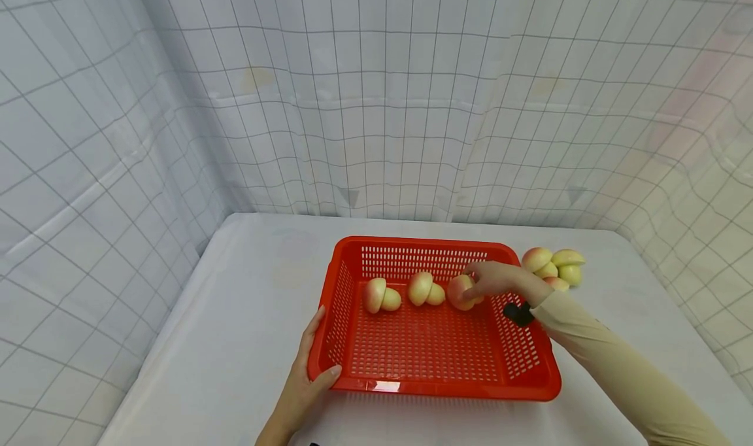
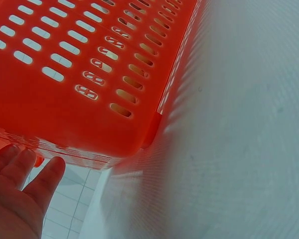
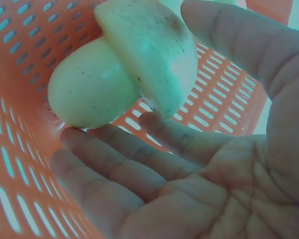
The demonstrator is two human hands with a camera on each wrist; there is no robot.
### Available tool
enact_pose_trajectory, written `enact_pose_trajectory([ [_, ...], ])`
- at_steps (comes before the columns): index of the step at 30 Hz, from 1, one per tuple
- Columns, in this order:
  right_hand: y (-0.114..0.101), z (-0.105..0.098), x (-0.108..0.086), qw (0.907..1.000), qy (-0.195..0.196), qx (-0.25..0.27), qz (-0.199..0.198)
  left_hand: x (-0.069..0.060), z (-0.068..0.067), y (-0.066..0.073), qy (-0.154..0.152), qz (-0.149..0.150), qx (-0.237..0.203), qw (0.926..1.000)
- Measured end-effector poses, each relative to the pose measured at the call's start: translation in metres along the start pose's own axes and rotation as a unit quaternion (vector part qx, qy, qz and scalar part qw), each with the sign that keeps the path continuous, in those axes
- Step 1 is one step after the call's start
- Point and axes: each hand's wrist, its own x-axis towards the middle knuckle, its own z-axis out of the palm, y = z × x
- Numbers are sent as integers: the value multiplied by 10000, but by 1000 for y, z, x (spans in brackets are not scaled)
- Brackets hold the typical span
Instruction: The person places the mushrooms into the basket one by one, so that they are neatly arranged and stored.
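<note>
Three mushroom-shaped pieces with pink-and-yellow caps lie in a row inside the red basket (image 1: pixel 465 391): a left one (image 1: pixel 374 295), a middle one (image 1: pixel 420 289) and a right one (image 1: pixel 459 293). My right hand (image 1: pixel 500 279) reaches over the basket's right side to the right piece. In the right wrist view, that piece (image 3: pixel 94 84) is between the spread thumb and fingers of my right hand (image 3: pixel 199 184), fingertips close beneath it; contact is unclear. My left hand (image 1: pixel 302 384) rests at the basket's front left corner, thumb on the rim, fingers extended along the outer side (image 2: pixel 22 194).
More yellow and pink pieces (image 1: pixel 569 274) lie clustered on the white table (image 1: pixel 235 341), just outside the basket's back right corner. White gridded curtains (image 1: pixel 412 106) stand behind the table and at both sides. A black object (image 1: pixel 519 314) is at my right wrist.
</note>
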Motion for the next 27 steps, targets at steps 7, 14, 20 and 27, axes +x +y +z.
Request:
enact_pose_trajectory([
  [7, -1, -1, -1, 9998, 89, -105, 112, 0, 0, 0, -50, 135, 176, 9997],
  [14, -3, -1, -3, 9999, 100, -110, 24, 0, 0, 0, -18, 69, 158, 9999],
  [20, -4, -2, -7, 9997, 174, -129, 56, 0, 0, 0, 28, 50, 166, 9998],
  [27, -4, -4, -8, 9992, 296, -267, -93, 0, 1, 0, 56, -6, 101, 9999],
])
